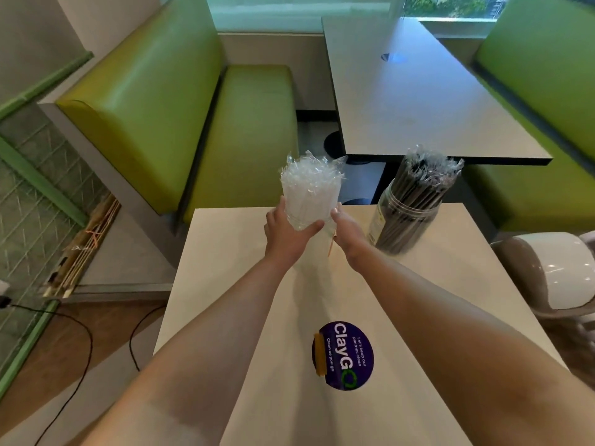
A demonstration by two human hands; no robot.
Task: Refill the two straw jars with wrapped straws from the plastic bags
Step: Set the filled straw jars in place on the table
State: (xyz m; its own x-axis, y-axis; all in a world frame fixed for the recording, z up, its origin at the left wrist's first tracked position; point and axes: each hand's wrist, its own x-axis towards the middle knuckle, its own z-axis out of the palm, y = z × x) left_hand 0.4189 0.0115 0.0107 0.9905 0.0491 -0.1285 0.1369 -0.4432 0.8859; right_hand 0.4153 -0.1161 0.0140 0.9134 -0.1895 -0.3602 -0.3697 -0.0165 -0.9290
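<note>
Two green upholstered booth seats (180, 117) flank a long grey table (418, 101) by the window, the largest things in view. Nearer the camera stands a pale counter (244, 317) bearing a round purple sticker (343, 355) printed "ClayGo".

At the counter's far edge are the two straw jars. The right-hand clear jar (401, 226) leans toward the right and is packed with dark wrapped straws (425, 181) that rise past its rim. Just beside it, to the left, the other clear jar (310, 220) stands upright, filled with white wrapped straws (310, 181) whose wrapper ends bristle above the top.

Both forearms reach forward to this left-hand jar. The left hand (285, 236) grips it from the left, thumb across the front and fingers curled round the far side. The right hand (349, 235) presses against its right side, thumb touching the glass; its fingers appear to wrap behind, though they are mostly hidden. Whether the jar's base rests on the counter cannot be told.
</note>
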